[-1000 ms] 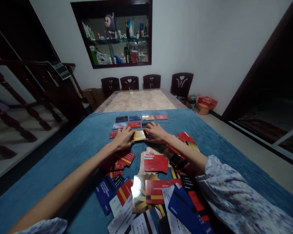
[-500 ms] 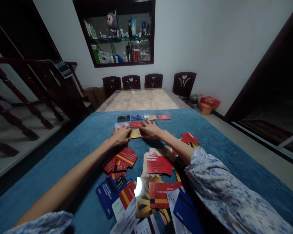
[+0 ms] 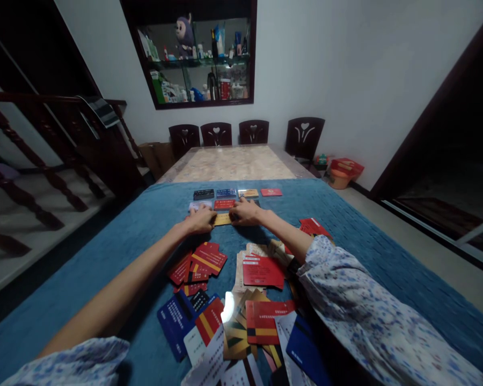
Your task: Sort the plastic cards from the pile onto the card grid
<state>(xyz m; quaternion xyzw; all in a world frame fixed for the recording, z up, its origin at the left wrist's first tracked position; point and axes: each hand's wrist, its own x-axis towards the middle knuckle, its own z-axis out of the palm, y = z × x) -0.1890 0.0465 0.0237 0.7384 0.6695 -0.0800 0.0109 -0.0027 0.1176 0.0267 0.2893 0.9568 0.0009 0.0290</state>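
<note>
A gold card lies flat on the blue cloth between my two hands. My left hand grips its left edge with bent fingers. From the other side, my right hand has its fingers closed at the right edge. Just beyond is a red card, with a pale card beside it, partly behind my left hand. A dark card shows only slightly behind my right fingers. The far row has a black card, a blue card, a yellowish card and a pink-red card.
Nearer to me, red cards lie fanned at left. Another red card tops a beige pile. Mixed loose cards, including a blue card, overlap at the front. More red cards sit right of my forearm. Chairs stand behind the table.
Both hands stay at the gold card, which has barely shifted. My right forearm and sleeve have moved slightly left, and the view has tilted a little.
</note>
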